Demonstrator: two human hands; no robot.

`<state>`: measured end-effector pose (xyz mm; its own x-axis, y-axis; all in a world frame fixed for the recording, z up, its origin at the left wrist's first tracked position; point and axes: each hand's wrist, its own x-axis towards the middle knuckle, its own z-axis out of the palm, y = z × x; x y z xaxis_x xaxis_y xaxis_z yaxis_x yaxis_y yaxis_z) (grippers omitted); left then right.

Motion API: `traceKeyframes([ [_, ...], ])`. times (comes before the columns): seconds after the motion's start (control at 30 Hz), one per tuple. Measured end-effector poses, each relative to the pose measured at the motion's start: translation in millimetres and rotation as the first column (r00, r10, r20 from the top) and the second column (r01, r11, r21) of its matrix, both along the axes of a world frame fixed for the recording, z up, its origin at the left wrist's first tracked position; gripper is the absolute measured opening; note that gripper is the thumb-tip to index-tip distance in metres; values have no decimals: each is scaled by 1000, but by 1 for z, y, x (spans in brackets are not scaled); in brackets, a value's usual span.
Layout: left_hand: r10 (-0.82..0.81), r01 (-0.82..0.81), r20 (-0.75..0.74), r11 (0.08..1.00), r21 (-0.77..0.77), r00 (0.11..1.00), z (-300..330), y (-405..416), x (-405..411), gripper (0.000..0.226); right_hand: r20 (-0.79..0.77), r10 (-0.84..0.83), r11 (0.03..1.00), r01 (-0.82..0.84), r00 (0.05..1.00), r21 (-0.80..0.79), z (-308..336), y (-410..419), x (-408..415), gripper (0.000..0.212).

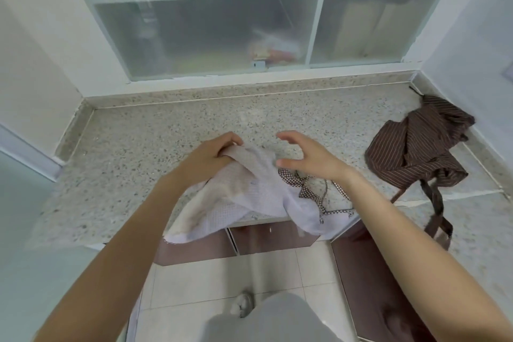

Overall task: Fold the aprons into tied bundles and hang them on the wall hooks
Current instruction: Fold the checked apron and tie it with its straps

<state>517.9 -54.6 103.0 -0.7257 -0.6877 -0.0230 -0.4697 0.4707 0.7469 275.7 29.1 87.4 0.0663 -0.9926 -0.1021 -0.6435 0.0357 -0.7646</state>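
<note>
A speckled stone counter (166, 130) fills the middle. Behind it is a cabinet with cloudy glass doors (205, 36), and blurry things sit on its shelves. Brown cupboard doors (272, 239) are under the counter. The floor has pale tiles (222, 280).

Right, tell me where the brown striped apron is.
In the head view the brown striped apron lies crumpled on the speckled counter at the far right, near the wall corner, apart from the white apron and right hand.
</note>
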Motion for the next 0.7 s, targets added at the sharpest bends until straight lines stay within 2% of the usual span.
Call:
traceKeyframes([
  [0.07,-62,62,-27,998,2,998,12,3,2,31,-18,147,989,-147,989,-2,2,-13,24,65],
  [0.13,-70,70,-32,998,1,997,17,2,6,35,-59,234,971,-230,971,67,-7,-23,35,45],
  [0.17,-49,49,-25,999,-9,998,18,1,12,35,-84,259,964,-251,962,90,-15,-26,40,33],
  [0.23,16,-15,32,999,-45,999,13,-2,23,31,-130,220,974,-210,967,82,-32,-30,41,23],
  [0.33,130,-107,294,990,-94,947,-6,-8,44,51,-218,92,996,-94,972,1,-47,-33,32,18],
  [0.43,156,-161,531,986,-38,833,-25,-15,56,53,-291,105,994,-97,951,44,-49,-35,20,14],
  [0.53,165,-212,529,977,29,833,-33,-11,57,55,-349,178,983,-151,920,102,-45,-40,11,18],
  [0.6,200,-241,473,970,26,858,-38,-8,56,36,-362,208,976,-169,909,136,-42,-44,6,22],
  [0.63,229,-268,440,963,28,868,-41,-9,56,28,-338,206,975,-163,918,151,-39,-45,2,21],
  [0.7,255,-281,391,960,10,884,-43,-15,59,30,-221,183,969,-138,958,204,-35,-47,-6,24],
])
